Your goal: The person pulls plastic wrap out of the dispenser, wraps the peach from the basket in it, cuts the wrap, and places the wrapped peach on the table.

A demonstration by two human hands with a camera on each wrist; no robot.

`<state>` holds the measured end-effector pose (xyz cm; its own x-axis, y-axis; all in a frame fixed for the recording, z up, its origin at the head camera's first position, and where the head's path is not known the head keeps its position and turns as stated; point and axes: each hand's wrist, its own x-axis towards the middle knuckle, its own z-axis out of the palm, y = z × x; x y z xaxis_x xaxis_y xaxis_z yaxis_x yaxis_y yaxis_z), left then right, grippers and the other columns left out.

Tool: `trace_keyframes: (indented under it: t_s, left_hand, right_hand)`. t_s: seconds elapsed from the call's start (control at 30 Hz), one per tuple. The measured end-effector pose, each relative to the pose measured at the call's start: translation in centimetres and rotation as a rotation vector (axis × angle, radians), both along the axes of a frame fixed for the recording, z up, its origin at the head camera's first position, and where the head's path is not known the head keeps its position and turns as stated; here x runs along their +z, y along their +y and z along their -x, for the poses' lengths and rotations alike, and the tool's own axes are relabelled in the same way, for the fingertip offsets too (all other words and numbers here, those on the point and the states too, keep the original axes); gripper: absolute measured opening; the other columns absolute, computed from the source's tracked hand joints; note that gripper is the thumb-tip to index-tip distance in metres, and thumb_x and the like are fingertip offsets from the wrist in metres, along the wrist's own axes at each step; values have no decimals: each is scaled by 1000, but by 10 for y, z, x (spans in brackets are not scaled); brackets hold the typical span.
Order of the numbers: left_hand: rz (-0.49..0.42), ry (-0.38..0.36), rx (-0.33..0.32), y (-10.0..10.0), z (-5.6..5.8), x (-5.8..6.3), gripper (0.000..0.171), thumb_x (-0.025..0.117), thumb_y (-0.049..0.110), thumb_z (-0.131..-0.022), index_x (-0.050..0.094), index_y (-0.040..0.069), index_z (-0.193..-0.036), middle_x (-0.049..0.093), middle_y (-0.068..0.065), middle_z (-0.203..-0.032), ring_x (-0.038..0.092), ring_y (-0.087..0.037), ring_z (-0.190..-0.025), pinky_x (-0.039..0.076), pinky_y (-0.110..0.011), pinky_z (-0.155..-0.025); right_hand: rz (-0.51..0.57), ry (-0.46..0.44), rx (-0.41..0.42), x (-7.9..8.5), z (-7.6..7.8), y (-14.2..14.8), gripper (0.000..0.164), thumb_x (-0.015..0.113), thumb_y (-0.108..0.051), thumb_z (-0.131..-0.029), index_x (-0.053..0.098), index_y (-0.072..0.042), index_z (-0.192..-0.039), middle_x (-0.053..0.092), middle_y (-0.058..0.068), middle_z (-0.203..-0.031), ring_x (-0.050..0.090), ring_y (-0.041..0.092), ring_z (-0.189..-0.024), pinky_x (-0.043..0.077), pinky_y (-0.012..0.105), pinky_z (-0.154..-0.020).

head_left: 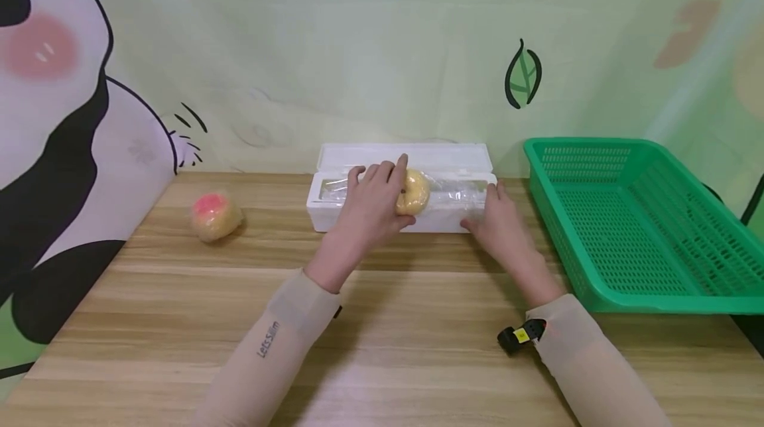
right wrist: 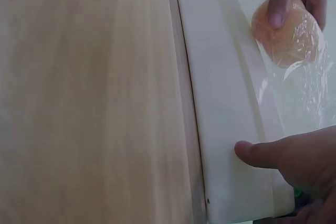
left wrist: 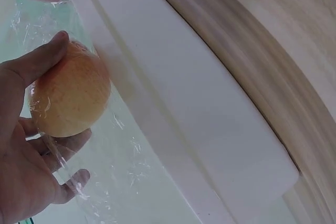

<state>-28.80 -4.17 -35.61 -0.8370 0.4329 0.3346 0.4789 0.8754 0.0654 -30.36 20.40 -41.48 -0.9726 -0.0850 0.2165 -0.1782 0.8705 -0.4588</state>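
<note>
My left hand grips a yellow apple with clear cling film around part of it. The apple is held at the front side of a white cling film dispenser, whose lid stands raised at the back. From the dispenser's opening the film stretches to the fruit, as the left wrist view shows. At the right end of the dispenser, my right hand holds on, its thumb pressed on the front face and the other fingers partly hidden behind.
On the wooden table, to the left, sits another film-wrapped fruit with a pink patch. A green plastic basket stands at the right. Behind the table hangs a printed cloth.
</note>
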Motion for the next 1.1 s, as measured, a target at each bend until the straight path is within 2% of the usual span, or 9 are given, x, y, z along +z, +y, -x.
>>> trace_keyframes:
  t_s: [0.13,0.3,0.37,0.47,0.57,0.7,0.8,1.1]
  left_hand:
    - [-4,3,-21,-1,1,-1,94,90,45,-79,43,5,-150,56,-10,-132,52,-29,-123,30,-53,-109]
    - [3,36,-32,-1,2,0,84,91,46,-76,51,5,-138,56,-8,-128,52,-30,-123,30,-52,-112]
    - [1,35,-41,-2,2,2,84,92,45,-76,51,4,-136,56,-9,-126,55,-31,-121,30,-51,-113]
    - [-4,20,-54,-3,1,5,84,92,43,-76,50,2,-137,55,-11,-124,60,-29,-114,33,-50,-113]
    - [-5,9,-56,-3,0,6,85,91,43,-77,49,1,-139,54,-12,-123,61,-29,-110,37,-50,-111]
    - [-13,13,-57,-5,-2,8,86,91,42,-78,49,1,-140,54,-12,-122,61,-28,-110,40,-50,-107]
    - [-26,19,-66,-5,-4,11,86,91,42,-78,48,1,-141,54,-13,-123,62,-28,-110,41,-51,-105]
    - [-41,20,-81,-7,-7,16,85,92,40,-77,50,-1,-139,55,-14,-121,63,-29,-108,43,-54,-103]
  right_hand:
    - [13,29,-6,-3,-1,0,76,85,-17,-86,42,9,-144,52,31,-133,56,47,-118,45,59,-103]
    - [11,51,-7,-2,-2,-1,73,87,-16,-85,46,7,-140,55,26,-123,59,44,-110,49,58,-99]
    - [8,55,-9,0,-2,-2,72,87,-17,-84,48,8,-139,56,26,-122,59,44,-109,49,58,-98]
    - [-6,54,-21,2,-2,-3,74,87,-19,-84,47,13,-137,53,35,-131,58,50,-113,49,61,-97]
    - [-16,58,-16,3,-2,-5,79,89,-24,-82,47,11,-138,52,37,-131,59,52,-111,50,62,-93]
    - [-38,93,2,2,-1,-8,81,91,-31,-79,48,3,-138,58,28,-118,63,46,-102,54,59,-86]
    - [-65,123,-12,1,0,-10,79,92,-33,-78,50,3,-136,60,27,-114,65,46,-97,55,58,-82]
    - [-144,137,-71,2,3,-12,84,90,-42,-78,52,13,-129,59,37,-115,66,52,-92,56,59,-74]
